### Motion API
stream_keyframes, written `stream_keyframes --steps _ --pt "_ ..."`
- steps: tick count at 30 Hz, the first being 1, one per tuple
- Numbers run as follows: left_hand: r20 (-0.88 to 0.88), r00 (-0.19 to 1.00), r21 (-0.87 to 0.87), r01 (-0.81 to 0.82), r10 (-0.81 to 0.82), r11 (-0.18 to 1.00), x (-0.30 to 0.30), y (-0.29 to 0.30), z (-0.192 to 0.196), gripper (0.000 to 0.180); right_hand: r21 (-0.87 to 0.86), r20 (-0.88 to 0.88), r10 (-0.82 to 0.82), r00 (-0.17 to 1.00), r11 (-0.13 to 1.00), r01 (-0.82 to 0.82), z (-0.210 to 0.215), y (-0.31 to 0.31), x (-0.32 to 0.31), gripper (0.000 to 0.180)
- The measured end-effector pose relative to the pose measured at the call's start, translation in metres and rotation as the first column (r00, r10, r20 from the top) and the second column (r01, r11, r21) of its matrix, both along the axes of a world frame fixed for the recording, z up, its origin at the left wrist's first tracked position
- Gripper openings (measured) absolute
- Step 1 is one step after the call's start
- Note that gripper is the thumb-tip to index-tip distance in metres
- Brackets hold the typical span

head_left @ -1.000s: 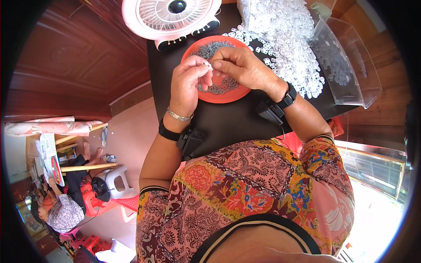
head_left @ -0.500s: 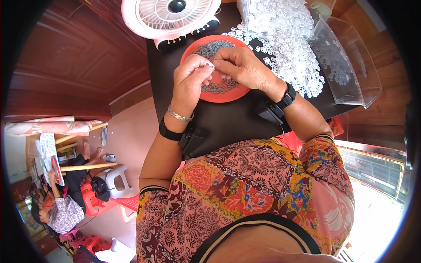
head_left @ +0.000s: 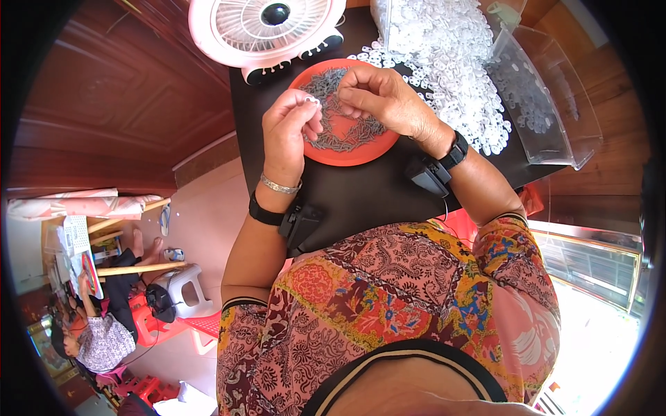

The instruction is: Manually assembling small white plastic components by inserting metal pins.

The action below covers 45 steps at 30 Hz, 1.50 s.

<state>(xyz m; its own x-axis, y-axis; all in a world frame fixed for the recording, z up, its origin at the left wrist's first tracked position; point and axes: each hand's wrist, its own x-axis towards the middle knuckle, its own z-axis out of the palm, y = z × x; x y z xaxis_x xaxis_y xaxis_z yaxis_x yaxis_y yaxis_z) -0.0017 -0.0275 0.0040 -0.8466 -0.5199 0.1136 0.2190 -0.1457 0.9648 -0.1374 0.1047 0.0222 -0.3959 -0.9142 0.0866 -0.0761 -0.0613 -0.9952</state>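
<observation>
Head view: the left hand point(head_left: 291, 132) pinches a small white plastic ring point(head_left: 310, 101) over the orange tray point(head_left: 361, 149) of grey metal clips point(head_left: 333, 135). The right hand point(head_left: 381, 97) fingers the clips, grip unclear. Judging by the big pile of white rings point(head_left: 451, 62), much remains.

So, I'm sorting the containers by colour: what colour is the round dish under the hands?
The round dish is orange-red, holding small grey metal pieces; the head view shows it.

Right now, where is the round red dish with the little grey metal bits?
In the head view, the red dish sits on the black table, under both hands, between the pink fan and the pile of clear plastic pieces.
</observation>
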Motion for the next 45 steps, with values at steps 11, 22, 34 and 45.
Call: stream_keyframes --steps 11,22,34,45 --pt "0.046 0.992 -0.054 0.117 -0.115 0.992 0.000 0.006 0.001 0.015 0.007 -0.450 0.009 0.893 1.000 -0.006 0.011 0.005 0.003 0.009" --pt "0.093 0.988 -0.144 0.137 -0.125 0.980 0.003 0.008 0.004 0.014 -0.048 -0.251 0.029 0.968 0.998 -0.043 0.010 0.006 0.000 0.005" --pt "0.140 0.982 -0.277 0.161 -0.126 0.947 0.004 0.011 0.006 0.012 0.008 -0.497 0.052 0.866 0.998 -0.056 0.013 0.008 0.002 0.006" --pt "-0.012 1.000 -0.577 0.016 -0.028 0.817 -0.002 0.015 -0.009 0.013 0.045 -0.603 0.049 0.796 0.999 -0.027 0.015 0.011 0.000 0.008"
